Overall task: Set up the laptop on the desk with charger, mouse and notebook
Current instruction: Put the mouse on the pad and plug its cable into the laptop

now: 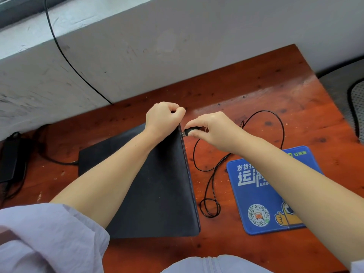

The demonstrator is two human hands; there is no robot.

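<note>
I see the closed laptop (157, 184) lying flat on the red-brown wooden desk (256, 91), its long right edge running from near to far. My right hand (212, 131) pinches a USB plug (186, 132) between thumb and fingertips, metal tip pointing left at that edge. The plug sits just beside the laptop's right side, toward its far corner; I cannot tell whether the tip has yet met a port or only hovers at it. The plug's long axis lies left-right, square to the laptop edge, so I judge the coming move to be a short push leftward, straight in.

My left hand (164, 120) is curled at the laptop's far right corner, the wrist lying over the lid; it seems to steady or grip the edge, though what its fingers close on is hidden from me. It is the nearer hand to the laptop, while the right carries the plug.

From the plug a thin black cable (208, 186) loops over the desk toward the blue mouse pad (254, 196) on the right; the mouse itself I cannot see. On the left, a black power brick (10, 158) lies with its cord (57, 161) reaching the laptop's left side. No notebook is in view.
</note>
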